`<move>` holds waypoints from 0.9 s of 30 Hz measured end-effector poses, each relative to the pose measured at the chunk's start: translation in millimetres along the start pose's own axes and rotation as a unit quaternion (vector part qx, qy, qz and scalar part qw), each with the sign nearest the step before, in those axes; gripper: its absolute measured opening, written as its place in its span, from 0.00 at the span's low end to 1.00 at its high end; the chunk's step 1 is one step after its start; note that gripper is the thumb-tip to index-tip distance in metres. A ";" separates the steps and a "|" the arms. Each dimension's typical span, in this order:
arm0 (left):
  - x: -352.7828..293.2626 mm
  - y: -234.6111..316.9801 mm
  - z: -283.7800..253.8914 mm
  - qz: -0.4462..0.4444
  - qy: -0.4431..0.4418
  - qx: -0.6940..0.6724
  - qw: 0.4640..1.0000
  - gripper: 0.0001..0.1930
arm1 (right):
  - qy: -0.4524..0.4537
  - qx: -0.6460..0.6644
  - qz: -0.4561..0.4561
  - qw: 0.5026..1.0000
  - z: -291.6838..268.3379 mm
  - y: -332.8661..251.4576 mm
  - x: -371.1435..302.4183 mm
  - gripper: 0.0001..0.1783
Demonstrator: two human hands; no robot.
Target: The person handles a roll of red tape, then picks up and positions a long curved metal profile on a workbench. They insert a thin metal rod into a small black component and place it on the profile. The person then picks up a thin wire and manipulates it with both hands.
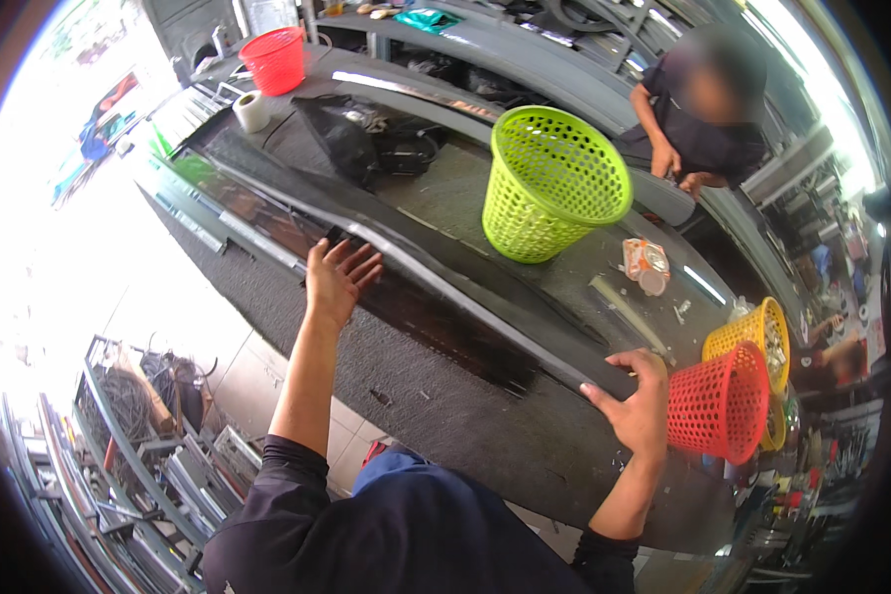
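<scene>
Nearest along the table (564, 457), the right hand (639, 411) curves at the right end of a long strip (449, 292), thumb and fingers parted; I cannot tell whether it pinches. Farther left, the left hand (334, 289) is open, fingers spread, at the near side of the strip, contact unclear. The strip slants across the table, grey along its ridge. Just right of the right hand is a red basket (718, 404), a yellow basket (749, 335) behind. Beyond the strip stand a green basket (554, 188) and, farther left, a white roll (251, 112). Past the table, a co-worker (708, 148) holds both hands together.
</scene>
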State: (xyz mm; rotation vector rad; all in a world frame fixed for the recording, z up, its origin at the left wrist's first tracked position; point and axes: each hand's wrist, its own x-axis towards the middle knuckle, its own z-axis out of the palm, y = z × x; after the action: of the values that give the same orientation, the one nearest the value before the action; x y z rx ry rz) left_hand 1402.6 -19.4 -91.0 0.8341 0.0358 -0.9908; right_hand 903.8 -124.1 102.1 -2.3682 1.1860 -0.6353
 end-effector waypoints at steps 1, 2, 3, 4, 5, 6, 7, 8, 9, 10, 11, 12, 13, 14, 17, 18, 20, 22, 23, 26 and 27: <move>9.7 4.6 3.7 0.003 -0.007 -0.015 1.000 0.48 | 0.008 0.006 -0.003 1.000 -1.7 -6.6 -3.8 0.28; 17.0 9.0 5.4 -0.004 -0.007 -0.033 0.999 0.48 | 0.011 0.014 -0.005 1.000 -2.4 -12.7 -8.6 0.28; 23.2 9.0 8.4 0.007 -0.006 -0.050 0.999 0.47 | 0.016 0.040 0.018 0.999 -0.9 -18.0 -12.7 0.27; 26.5 10.2 8.5 0.011 0.011 -0.067 0.998 0.46 | 0.013 0.064 0.035 0.997 1.1 -23.3 -18.5 0.27; 29.9 10.3 9.2 0.025 0.005 -0.050 0.998 0.44 | 0.012 0.087 0.051 0.995 1.7 -27.0 -23.5 0.27; 33.2 9.1 9.8 0.034 0.009 -0.037 0.999 0.43 | 0.010 0.111 0.070 0.991 1.2 -29.2 -28.0 0.27; 36.4 9.0 10.1 0.043 0.017 -0.026 0.999 0.41 | 0.006 0.104 0.046 0.993 0.8 -30.6 -32.2 0.27; 40.2 9.9 11.0 0.042 0.009 -0.061 0.997 0.36 | -0.001 0.100 0.029 0.995 0.4 -31.6 -36.8 0.27; 43.0 10.7 11.7 0.036 0.006 -0.096 0.995 0.31 | -0.008 0.100 0.020 0.995 0.9 -32.0 -41.8 0.27; 45.8 12.7 13.0 0.025 0.004 -0.135 0.990 0.27 | -0.011 0.095 0.010 0.995 1.9 -31.2 -45.4 0.27; 47.4 15.8 13.5 0.033 0.008 -0.141 0.989 0.26 | -0.013 0.091 0.007 0.996 3.1 -29.6 -49.3 0.27; 48.0 19.0 14.0 0.036 0.013 -0.153 0.988 0.25 | -0.017 0.090 0.007 0.996 4.8 -27.0 -53.4 0.28; 48.4 23.2 15.0 0.031 0.016 -0.179 0.983 0.23 | -0.014 0.093 0.015 0.995 7.6 -23.3 -56.1 0.28; 47.4 27.3 15.8 0.046 -0.014 -0.173 0.984 0.23 | -0.014 0.099 0.027 0.995 11.3 -18.8 -59.0 0.28; 36.9 34.1 15.4 0.067 -0.057 -0.179 0.980 0.21 | -0.010 0.114 0.042 0.993 24.2 -3.8 -67.2 0.29; 33.3 34.7 15.1 0.059 -0.052 -0.190 0.979 0.21 | -0.005 0.117 0.046 0.992 27.6 0.7 -70.9 0.29; 31.7 35.1 16.1 0.040 -0.068 -0.227 0.971 0.21 | -0.022 0.114 0.059 0.992 31.7 9.9 -76.5 0.29; 32.3 32.5 16.2 0.044 -0.070 -0.234 0.969 0.25 | -0.027 0.134 0.082 0.987 40.2 16.9 -78.3 0.28; 32.6 32.3 15.5 0.053 -0.079 -0.232 0.968 0.27 | -0.024 0.127 0.075 0.989 42.8 19.2 -79.0 0.28; 32.2 31.7 13.6 0.068 -0.064 -0.224 0.970 0.32 | -0.031 0.129 0.074 0.988 49.7 22.9 -78.9 0.28; 31.1 30.7 14.3 0.069 -0.070 -0.234 0.967 0.31 | -0.036 0.133 0.080 0.987 50.6 23.2 -79.1 0.28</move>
State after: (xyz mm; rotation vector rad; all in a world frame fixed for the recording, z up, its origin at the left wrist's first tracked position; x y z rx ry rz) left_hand 1438.7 -42.6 -74.4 0.3282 0.0850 -0.8591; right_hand 875.6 -64.0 31.7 -2.0349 1.1668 -0.6065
